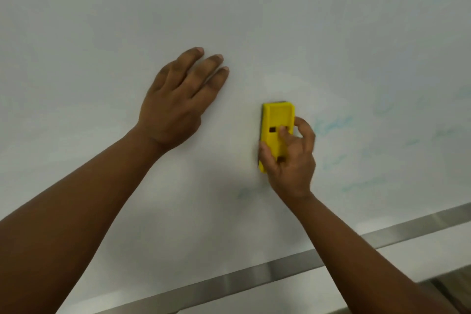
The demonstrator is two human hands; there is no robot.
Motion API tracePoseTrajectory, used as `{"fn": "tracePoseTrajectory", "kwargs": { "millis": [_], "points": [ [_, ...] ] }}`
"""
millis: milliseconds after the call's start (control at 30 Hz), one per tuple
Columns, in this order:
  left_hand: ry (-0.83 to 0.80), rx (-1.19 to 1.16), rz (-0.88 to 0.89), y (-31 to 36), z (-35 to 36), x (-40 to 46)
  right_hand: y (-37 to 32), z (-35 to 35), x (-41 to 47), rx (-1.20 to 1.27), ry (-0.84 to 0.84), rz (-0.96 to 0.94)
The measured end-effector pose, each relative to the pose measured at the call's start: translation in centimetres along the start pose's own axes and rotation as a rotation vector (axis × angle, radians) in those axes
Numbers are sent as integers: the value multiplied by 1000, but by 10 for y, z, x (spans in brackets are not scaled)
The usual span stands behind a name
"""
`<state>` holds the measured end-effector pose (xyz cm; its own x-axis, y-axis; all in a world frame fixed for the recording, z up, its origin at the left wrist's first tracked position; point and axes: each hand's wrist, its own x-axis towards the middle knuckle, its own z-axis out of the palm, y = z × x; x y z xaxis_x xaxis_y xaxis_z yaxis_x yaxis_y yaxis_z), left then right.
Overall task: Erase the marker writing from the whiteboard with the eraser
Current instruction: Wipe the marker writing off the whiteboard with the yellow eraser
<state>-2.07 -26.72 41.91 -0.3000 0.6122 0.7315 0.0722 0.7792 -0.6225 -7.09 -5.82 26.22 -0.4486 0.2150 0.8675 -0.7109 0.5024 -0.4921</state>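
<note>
A large whiteboard (102, 20) fills most of the view. My right hand (290, 160) grips a yellow eraser (276, 120) and presses it flat against the board, long side upright. Faint teal marker writing (369, 155) smears across the board to the right of the eraser, and a small faint trace (244, 192) lies just below and left of it. My left hand (178, 99) rests flat on the board to the left of the eraser, fingers spread and holding nothing.
A metal frame strip (267, 269) runs along the board's bottom edge, sloping up to the right. Below it is a pale surface (280, 296). A bit of floor shows at the bottom right corner.
</note>
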Motion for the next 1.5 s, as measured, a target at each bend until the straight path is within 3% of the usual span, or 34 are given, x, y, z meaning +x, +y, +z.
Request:
{"fn": "tracePoseTrajectory", "kwargs": {
  "millis": [133, 200, 333, 500, 700, 833, 900, 1067, 1233, 1400, 1500],
  "points": [
    [7, 4, -11, 6, 3, 7, 24, -26, 34, 75, 240, 243],
    [5, -10, 22, 19, 8, 15, 17, -20, 43, 66, 227, 213],
    [11, -48, 66, 46, 23, 38, 22, -22, 24, 41, -5, 68],
    [24, -62, 65, 73, 38, 65, 56, -52, 61, 61, 219, 223],
    [35, -81, 38, 105, 48, 92, 81, -56, 50, 65, 123, 74],
    [79, -61, -3, 111, 54, 91, 104, -72, 79, 116, 323, 228],
    [93, -40, -11, 111, 56, 90, 97, -65, 90, 84, 362, 178],
    [82, -12, 22, 113, 56, 91, 94, -67, 53, 54, 103, -1],
    [61, -1, 10, 116, 57, 94, 117, -87, 96, 99, 321, 263],
    [15, 9, 22, 135, 60, 114, 90, -74, 65, 87, 37, -29],
    [16, -38, 16, 141, 64, 129, 128, -97, 82, 50, 156, 84]
  ]
}}
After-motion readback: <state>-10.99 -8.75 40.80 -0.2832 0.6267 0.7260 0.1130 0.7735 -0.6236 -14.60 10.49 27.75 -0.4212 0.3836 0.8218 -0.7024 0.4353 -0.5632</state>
